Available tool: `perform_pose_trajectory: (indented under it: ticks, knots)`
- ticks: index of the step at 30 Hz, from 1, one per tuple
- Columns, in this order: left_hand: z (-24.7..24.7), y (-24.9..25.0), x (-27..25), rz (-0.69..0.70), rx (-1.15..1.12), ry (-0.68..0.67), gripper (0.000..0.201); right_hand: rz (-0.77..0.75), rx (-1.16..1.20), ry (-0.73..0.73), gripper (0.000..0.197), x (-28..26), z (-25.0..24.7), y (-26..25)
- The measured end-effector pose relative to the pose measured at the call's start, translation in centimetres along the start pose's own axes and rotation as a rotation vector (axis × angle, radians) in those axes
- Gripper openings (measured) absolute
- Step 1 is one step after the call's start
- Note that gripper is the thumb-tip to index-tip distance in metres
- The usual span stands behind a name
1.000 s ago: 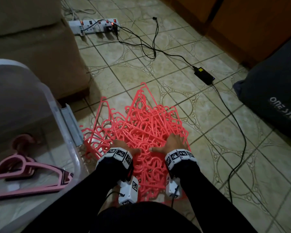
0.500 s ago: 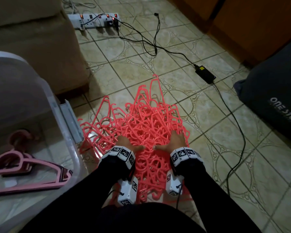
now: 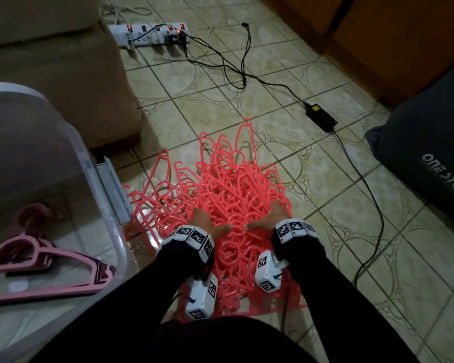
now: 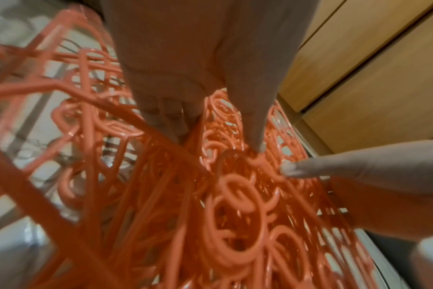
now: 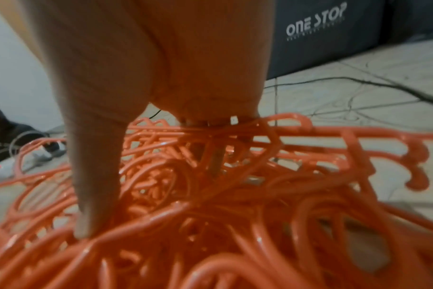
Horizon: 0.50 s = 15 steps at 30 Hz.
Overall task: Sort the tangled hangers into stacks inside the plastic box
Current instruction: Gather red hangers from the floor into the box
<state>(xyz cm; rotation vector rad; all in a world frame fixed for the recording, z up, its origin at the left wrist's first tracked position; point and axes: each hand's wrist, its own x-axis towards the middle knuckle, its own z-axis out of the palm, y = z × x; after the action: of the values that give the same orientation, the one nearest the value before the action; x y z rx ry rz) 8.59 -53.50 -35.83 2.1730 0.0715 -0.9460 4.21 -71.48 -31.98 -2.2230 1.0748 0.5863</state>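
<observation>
Hangers (image 3: 228, 205), tangled, lying beside plastic box (image 3: 108, 226); left hand (image 3: 205, 222) and right hand (image 3: 271, 216) digging curled fingers in, gripping strands, probably for separating a few.

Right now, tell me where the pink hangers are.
In the head view, the pink hangers lie inside the plastic box at lower left, left of the red hanger pile.

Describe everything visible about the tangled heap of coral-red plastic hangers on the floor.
The heap of coral-red plastic hangers lies on the tiled floor, right of the clear plastic box. The hangers are thin, glossy rods with hooks and loops, interlocked at all angles, some ends sticking up at the far side. The left hand and right hand both dig their fingers into its near part, thumbs pointing toward each other.
</observation>
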Motion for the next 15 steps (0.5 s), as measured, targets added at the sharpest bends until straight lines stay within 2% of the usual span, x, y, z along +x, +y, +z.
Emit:
perform_pose_trajectory:
  ticks: [4,9,13,15]
  knots:
    - [0.1,-0.2,-0.1,-0.077,-0.008,-0.008,0.083,0.038,-0.188,-0.02,0.114,-0.8,0.9,-0.1]
    - [-0.1,-0.6,0.2,-0.034,-0.006,-0.061,0.07,-0.016,-0.04,-0.037,0.109,-1.0,1.4,0.2]
    - [0.1,-0.7,0.2,-0.01,-0.023,-0.05,0.067,0.034,0.023,-0.048,0.113,-1.2,1.1,-0.3]
    - [0.3,-0.8,0.2,-0.018,-0.065,-0.05,0.065,0.042,0.024,-0.041,0.108,-1.2,1.2,-0.5]
